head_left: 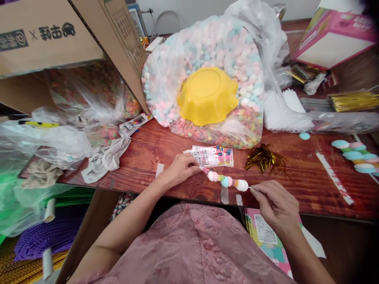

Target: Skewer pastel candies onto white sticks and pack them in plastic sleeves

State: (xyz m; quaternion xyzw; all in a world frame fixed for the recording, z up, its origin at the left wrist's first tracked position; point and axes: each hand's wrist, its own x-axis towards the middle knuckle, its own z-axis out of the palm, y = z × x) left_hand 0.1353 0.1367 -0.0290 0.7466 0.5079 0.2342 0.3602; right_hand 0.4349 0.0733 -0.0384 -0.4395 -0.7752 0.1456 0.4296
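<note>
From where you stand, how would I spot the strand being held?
Find the reddish table, then its near edge. There, the left hand and right hand hold a strand of pastel puffs between them. Unlike the similar strands at the table's right, this one is in hand.

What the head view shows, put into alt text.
A left hand and right hand hold opposite ends of a row of pastel puffs over a wooden table. Beyond, an upside-down yellow bowl lies against a large clear bag.

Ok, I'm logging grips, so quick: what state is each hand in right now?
Left hand: closed, pinching the left end of the pastel skewer.
Right hand: closed, fingertips pinching the skewer's thin right end.
</note>
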